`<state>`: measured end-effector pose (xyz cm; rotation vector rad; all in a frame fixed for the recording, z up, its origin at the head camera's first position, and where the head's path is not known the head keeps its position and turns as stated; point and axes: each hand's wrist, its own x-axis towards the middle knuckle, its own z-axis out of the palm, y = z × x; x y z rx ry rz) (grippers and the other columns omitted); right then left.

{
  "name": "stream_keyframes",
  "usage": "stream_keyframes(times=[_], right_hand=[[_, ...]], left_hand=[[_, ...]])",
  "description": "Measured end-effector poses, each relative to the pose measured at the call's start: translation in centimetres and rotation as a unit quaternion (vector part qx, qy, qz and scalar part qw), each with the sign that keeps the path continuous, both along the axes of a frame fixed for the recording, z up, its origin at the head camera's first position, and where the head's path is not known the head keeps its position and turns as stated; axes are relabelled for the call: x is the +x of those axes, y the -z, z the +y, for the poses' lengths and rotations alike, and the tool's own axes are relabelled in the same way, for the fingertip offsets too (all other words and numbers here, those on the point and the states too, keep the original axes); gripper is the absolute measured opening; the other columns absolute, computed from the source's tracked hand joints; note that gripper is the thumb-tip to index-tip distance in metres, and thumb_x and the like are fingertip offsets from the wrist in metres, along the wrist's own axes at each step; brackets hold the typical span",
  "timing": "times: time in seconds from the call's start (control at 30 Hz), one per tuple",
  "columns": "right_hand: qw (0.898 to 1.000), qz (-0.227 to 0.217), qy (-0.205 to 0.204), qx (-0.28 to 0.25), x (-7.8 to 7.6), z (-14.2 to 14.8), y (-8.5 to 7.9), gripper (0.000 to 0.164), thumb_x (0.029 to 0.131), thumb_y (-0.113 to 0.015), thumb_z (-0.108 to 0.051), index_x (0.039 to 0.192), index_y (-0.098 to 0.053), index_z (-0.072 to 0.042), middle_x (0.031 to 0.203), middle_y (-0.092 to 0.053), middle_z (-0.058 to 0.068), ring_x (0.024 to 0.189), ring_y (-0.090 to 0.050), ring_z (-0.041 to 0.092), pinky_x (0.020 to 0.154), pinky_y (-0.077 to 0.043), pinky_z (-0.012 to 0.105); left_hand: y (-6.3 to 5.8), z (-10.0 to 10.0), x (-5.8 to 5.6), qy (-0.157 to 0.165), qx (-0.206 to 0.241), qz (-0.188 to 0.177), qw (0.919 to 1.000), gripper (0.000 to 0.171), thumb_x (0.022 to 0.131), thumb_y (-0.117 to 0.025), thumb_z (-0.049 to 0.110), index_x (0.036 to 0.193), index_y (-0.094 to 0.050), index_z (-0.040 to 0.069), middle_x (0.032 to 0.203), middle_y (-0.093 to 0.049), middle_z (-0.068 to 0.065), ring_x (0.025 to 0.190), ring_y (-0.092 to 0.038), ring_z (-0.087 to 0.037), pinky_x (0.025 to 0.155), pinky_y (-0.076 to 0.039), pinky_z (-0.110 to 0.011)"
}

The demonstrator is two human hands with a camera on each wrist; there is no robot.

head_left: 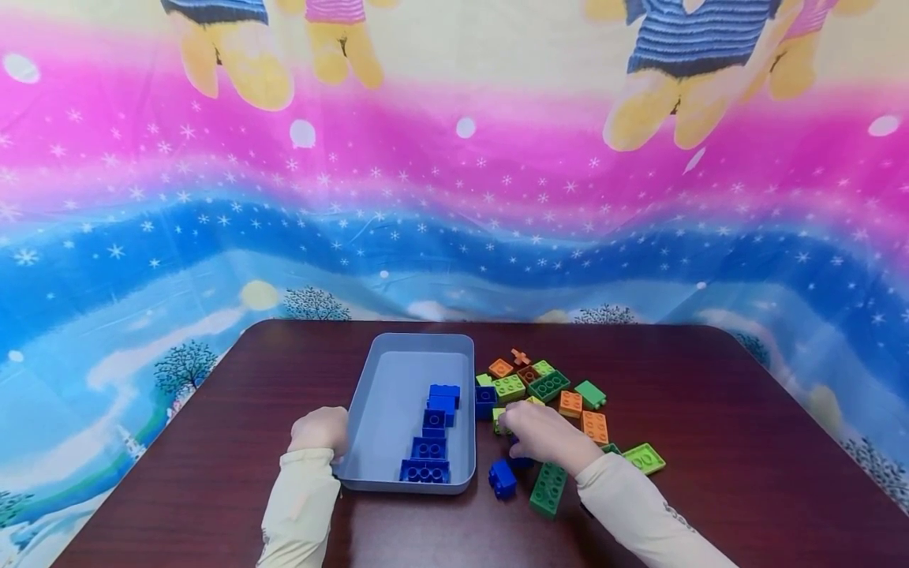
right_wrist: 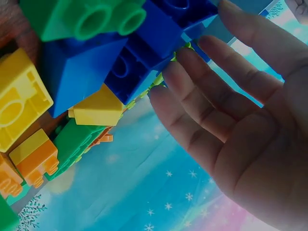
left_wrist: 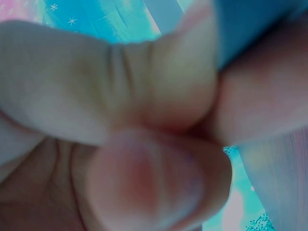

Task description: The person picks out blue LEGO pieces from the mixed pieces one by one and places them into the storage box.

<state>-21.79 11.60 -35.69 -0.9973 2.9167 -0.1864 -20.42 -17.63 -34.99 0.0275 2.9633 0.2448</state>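
On the left, my left hand (head_left: 319, 432) grips the side rim of a grey-blue plastic tray (head_left: 358, 386). Its curled fingers and thumb (left_wrist: 149, 178) fill the left wrist view, with the tray's edge (left_wrist: 245, 29) at upper right. Inside the tray, several blue toy bricks (head_left: 429, 448) line its right side. My right hand (head_left: 543, 432) reaches over the loose bricks with fingers apart and slightly bent, holding nothing. In the right wrist view its fingertips (right_wrist: 161, 94) are close to blue bricks (right_wrist: 130, 72). A blue brick (head_left: 503, 479) lies in front of that hand.
Loose bricks spread right of the tray: dark green (head_left: 548, 489), orange (head_left: 594, 427), light green (head_left: 645, 458) and, at the far side, a small orange cross-shaped piece (head_left: 521, 356). The dark wooden table (head_left: 738, 410) ends at a printed cloth backdrop (head_left: 454, 197).
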Motion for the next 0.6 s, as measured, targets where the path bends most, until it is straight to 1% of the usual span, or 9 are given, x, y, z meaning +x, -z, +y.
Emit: stream_keyframes(times=[0.2,0.4,0.5,0.6], right_hand=[[1.000,-0.008,0.005,0.010,0.21,0.02,-0.16,0.015,0.066,-0.077,-0.006,0.076,-0.065,-0.007,0.071,-0.055,-0.002,0.066,-0.047,0.013,0.057,-0.043,0.026],[1.000,0.010,-0.007,0.009,0.27,0.16,-0.02,0.015,0.066,-0.077,-0.004,0.072,-0.064,-0.007,0.066,-0.053,-0.004,0.064,-0.042,0.013,0.055,-0.040,0.025],[1.000,0.020,-0.013,0.005,0.18,0.18,0.08,0.013,0.067,-0.076,-0.003,0.072,-0.065,-0.008,0.066,-0.054,-0.003,0.064,-0.043,0.013,0.056,-0.041,0.026],[0.999,0.034,-0.020,0.004,0.00,0.15,0.20,0.012,0.068,-0.075,-0.004,0.074,-0.065,-0.007,0.069,-0.057,-0.002,0.067,-0.048,0.015,0.059,-0.044,0.029]], left_hand=[[0.05,-0.03,-0.04,0.000,-0.004,0.001,1.0000,0.018,0.060,-0.069,-0.005,0.060,-0.054,0.007,0.059,-0.050,-0.005,0.056,-0.049,-0.021,0.048,-0.041,-0.037],[0.08,-0.06,-0.18,-0.002,-0.004,-0.005,1.0000,0.018,0.060,-0.069,-0.005,0.060,-0.054,0.006,0.061,-0.051,-0.005,0.057,-0.049,-0.021,0.048,-0.041,-0.037],[0.11,-0.07,-0.20,-0.003,-0.003,-0.007,1.0000,0.018,0.060,-0.069,-0.005,0.060,-0.054,0.006,0.061,-0.051,-0.005,0.057,-0.049,-0.021,0.048,-0.041,-0.037],[0.11,-0.08,-0.17,-0.003,-0.003,-0.008,1.0000,0.018,0.060,-0.069,-0.004,0.059,-0.054,0.007,0.060,-0.051,-0.005,0.057,-0.049,-0.021,0.048,-0.041,-0.037]])
